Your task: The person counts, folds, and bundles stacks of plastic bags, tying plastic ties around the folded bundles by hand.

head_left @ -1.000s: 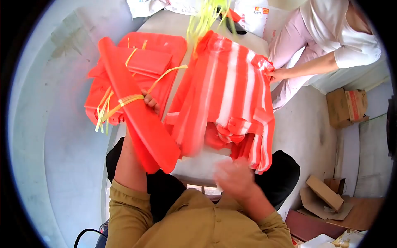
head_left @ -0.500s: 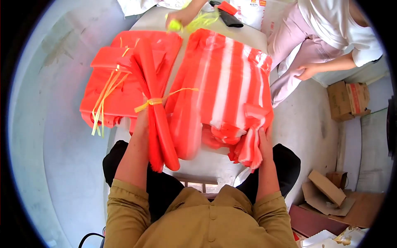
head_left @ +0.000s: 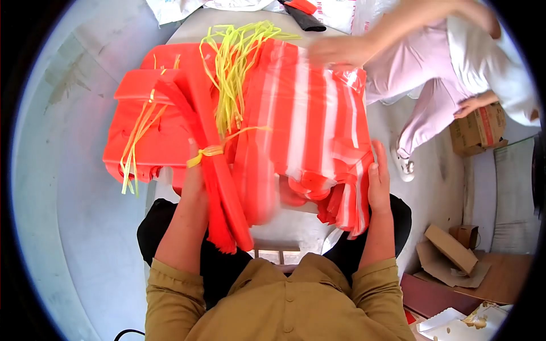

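My left hand (head_left: 195, 170) is behind a red bundle (head_left: 217, 182) tied round its middle with a yellow strip; its fingers are mostly hidden. My right hand (head_left: 379, 183) lies open, fingers extended, along the right edge of a stack of red-and-white striped plastic bags (head_left: 313, 108). Crumpled bag ends (head_left: 345, 207) hang at the stack's near right corner. To the left is a pile of red bags (head_left: 133, 128) with loose yellow ties (head_left: 139, 136). A bunch of yellow-green strips (head_left: 230, 79) lies across the gap between the pile and the striped stack.
A co-worker's blurred hand (head_left: 341, 50) reaches over the striped stack's far edge. A dark and red item (head_left: 305, 16) and white printed sacks (head_left: 335, 16) lie at the back. Cardboard boxes (head_left: 478, 128) stand at right, with open cardboard (head_left: 452, 256) lower right.
The tied bundle has swung more upright. My right hand has moved onto the striped stack and then opened along its edge. Yellow-green strips now lie between the piles; the co-worker has shifted.
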Tool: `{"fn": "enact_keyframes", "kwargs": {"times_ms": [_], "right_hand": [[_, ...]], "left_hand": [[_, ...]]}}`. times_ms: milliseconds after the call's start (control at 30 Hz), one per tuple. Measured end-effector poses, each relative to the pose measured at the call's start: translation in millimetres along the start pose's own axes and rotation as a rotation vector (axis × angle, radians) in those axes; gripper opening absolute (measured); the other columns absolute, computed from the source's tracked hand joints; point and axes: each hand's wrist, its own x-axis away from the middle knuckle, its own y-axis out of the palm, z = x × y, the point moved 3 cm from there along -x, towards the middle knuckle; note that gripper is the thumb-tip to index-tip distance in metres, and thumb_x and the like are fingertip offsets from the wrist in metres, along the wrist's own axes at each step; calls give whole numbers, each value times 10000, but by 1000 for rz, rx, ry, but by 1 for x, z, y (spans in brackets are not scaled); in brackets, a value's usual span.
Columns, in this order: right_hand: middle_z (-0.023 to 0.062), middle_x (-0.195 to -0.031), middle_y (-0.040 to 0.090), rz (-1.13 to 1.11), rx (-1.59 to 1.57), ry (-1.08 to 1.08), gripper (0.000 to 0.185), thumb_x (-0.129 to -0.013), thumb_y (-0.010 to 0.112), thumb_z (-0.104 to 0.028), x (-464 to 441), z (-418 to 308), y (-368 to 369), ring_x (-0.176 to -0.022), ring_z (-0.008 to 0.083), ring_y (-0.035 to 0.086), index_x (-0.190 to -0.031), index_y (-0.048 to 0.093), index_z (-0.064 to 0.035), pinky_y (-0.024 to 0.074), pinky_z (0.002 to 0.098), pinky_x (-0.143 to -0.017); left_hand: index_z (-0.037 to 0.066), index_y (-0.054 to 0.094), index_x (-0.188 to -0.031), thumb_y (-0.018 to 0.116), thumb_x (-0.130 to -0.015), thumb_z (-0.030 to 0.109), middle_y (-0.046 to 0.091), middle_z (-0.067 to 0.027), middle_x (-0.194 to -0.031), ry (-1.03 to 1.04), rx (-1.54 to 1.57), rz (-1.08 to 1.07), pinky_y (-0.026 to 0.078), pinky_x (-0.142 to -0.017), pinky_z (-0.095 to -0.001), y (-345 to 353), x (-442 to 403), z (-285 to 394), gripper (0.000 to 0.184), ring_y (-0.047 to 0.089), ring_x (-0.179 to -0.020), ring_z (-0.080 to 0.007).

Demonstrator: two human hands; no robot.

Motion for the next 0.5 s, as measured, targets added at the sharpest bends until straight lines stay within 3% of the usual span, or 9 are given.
{"fn": "enact_keyframes", "kwargs": {"times_ms": [33, 67, 133, 233, 267, 367, 467, 500], "right_hand": [[164, -1663, 377, -36, 111, -51, 653, -1026, 552, -273, -6, -6, -2, -1580, 351, 271, -1612, 376, -43, 202, 464, -1280], [160, -1578, 489, 2, 178, -138, 592, -1010, 557, -241, -11, -13, -1, -1542, 378, 330, -1564, 458, -56, 204, 484, -1277], [152, -1468, 574, -70, 282, -176, 570, -1015, 551, -239, -21, -20, 1, -1464, 363, 422, -1551, 473, -62, 211, 488, -1273], [133, -1268, 662, -137, 345, -148, 519, -1018, 544, -233, -26, -35, 4, -1318, 334, 541, -1506, 523, -57, 219, 491, -1269], [125, -1196, 685, -152, 352, -125, 501, -1019, 541, -230, -26, -39, 4, -1265, 324, 578, -1487, 543, -53, 221, 491, -1268], [52, -938, 653, -221, 299, -219, 551, -1050, 501, -384, -17, -44, 4, -1065, 265, 646, -1479, 552, -42, 230, 476, -1268], [51, -862, 650, -344, 251, -234, 617, -1060, 502, -504, 3, -58, 0, -953, 235, 664, -1433, 599, -22, 416, 437, -1133], [49, -852, 650, -364, 101, -183, 634, -1063, 496, -529, 11, -56, -6, -916, 219, 662, -1409, 613, -11, 447, 408, -1054]], "left_hand": [[39, 510, -1512, 377, -1058, 699, 584, -148, -1469, 1, -41, -11, 542, -1027, -493, -5, 4, 6, 812, 622, -1217, -317], [-12, 522, -1495, 392, -1084, 624, 565, -164, -1494, 101, -1, -53, 529, -1059, -509, -23, 0, 12, 768, 589, -1302, -332], [-37, 507, -1497, 411, -1092, 562, 540, -162, -1518, 141, -34, -49, 496, -1105, -515, -19, 6, 20, 729, 540, -1371, -324], [8, 609, -1325, 492, -1086, 420, 492, -176, -1558, 194, 75, -363, 472, -1146, -530, -39, 12, 34, 490, 483, -1444, -315], [30, 629, -1267, 511, -1080, 414, 484, -181, -1563, 248, 82, -349, 476, -1142, -531, -57, 9, 38, 443, 482, -1445, -312], [81, 648, -1113, 570, -1063, 375, 507, -186, -1539, 286, 71, -211, 518, -1101, -501, -49, 17, 40, 308, 548, -1372, -296], [91, 652, -1114, 599, -1062, 325, 570, -163, -1475, 338, -24, -204, 560, -1053, -453, -28, 8, 37, 246, 643, -1227, -273], [85, 651, -1142, 597, -1067, 308, 599, -153, -1432, 336, -66, -145, 571, -1037, -439, -19, 5, 33, 242, 666, -1177, -268]]}}
